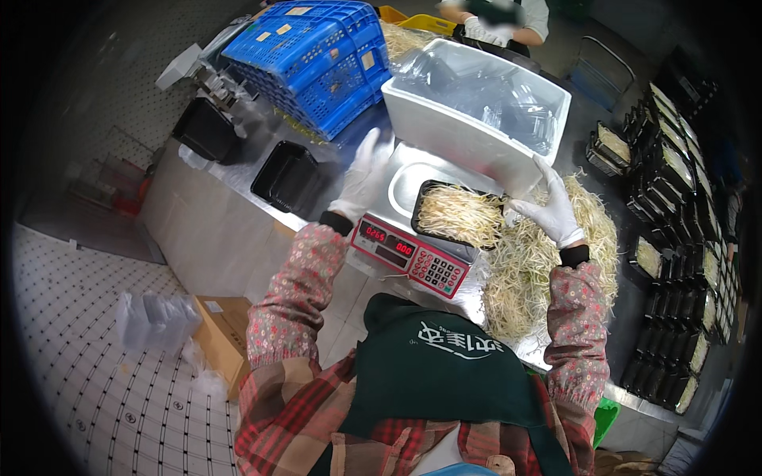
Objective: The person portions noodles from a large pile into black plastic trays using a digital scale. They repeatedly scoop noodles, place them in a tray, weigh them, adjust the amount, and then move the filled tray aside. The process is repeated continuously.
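My left hand (364, 178), in a white glove, is raised at the left side of a digital scale (411, 253) with its fingers extended and nothing in them. A black plastic tray (417, 205) full of bean sprouts (459, 215) rests on the scale's metal platform. To the right of that tray is my right hand (550, 205), also gloved, its thumb spread from the fingers and no object held. The fingertips are near the corner of a white foam box (452, 125); whether they touch it I cannot tell. Beneath and beside this hand lies a large pile of loose bean sprouts (524, 279).
Blue plastic crates (309, 59) stand at the back left, near two empty black trays (286, 175) (205, 128). Clear plastic lids (506, 107) fill the foam box. Many filled trays (673, 178) are stacked on the right. A co-worker's gloved hands (488, 31) are across the table.
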The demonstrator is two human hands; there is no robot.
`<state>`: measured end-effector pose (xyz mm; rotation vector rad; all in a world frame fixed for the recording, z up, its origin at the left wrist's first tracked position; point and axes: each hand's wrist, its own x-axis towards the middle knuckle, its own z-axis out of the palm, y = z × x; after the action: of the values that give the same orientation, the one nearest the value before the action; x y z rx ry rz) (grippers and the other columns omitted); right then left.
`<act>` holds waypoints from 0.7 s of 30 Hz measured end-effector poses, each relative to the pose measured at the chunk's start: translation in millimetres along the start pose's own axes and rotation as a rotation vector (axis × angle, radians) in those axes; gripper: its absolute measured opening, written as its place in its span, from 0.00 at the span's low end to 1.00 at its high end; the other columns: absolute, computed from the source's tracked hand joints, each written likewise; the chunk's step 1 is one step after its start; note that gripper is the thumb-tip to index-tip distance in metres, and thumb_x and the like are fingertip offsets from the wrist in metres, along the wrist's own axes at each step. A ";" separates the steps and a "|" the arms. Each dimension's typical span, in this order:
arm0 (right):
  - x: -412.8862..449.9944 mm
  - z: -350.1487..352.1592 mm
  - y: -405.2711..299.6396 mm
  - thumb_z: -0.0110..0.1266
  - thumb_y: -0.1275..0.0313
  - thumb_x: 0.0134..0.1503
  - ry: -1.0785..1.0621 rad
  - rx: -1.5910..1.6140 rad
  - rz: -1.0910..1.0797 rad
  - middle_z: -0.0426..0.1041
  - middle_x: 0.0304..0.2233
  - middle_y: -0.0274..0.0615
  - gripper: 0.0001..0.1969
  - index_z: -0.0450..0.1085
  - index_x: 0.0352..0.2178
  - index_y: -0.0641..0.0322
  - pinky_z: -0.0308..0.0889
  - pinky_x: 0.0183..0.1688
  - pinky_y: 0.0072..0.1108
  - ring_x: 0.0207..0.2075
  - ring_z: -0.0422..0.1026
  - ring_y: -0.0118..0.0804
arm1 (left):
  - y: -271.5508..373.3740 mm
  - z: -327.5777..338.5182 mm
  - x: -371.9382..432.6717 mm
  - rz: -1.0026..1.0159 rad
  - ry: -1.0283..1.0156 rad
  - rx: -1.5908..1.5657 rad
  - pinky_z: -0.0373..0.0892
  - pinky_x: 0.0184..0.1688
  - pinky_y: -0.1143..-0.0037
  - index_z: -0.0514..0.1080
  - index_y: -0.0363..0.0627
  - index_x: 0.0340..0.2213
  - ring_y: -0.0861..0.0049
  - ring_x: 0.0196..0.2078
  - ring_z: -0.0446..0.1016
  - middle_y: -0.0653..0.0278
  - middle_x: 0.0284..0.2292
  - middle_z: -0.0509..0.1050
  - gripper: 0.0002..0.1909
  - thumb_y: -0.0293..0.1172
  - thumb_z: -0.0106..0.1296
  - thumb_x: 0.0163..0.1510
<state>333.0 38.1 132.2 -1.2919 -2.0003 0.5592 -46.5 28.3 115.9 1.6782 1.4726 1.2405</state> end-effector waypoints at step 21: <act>-19.4 39.9 -6.8 0.56 0.68 0.50 -0.443 -0.434 0.050 0.76 0.28 0.52 0.08 0.75 0.28 0.61 0.71 0.39 0.37 0.34 0.76 0.53 | -15.1 105.6 -45.6 0.409 -0.401 0.729 0.52 0.64 0.58 0.56 0.38 0.60 0.55 0.63 0.56 0.50 0.60 0.60 0.32 0.45 0.42 0.60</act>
<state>304.7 17.9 103.7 -1.5805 -2.5642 0.4804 44.4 3.5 48.3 2.6239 1.4499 0.4789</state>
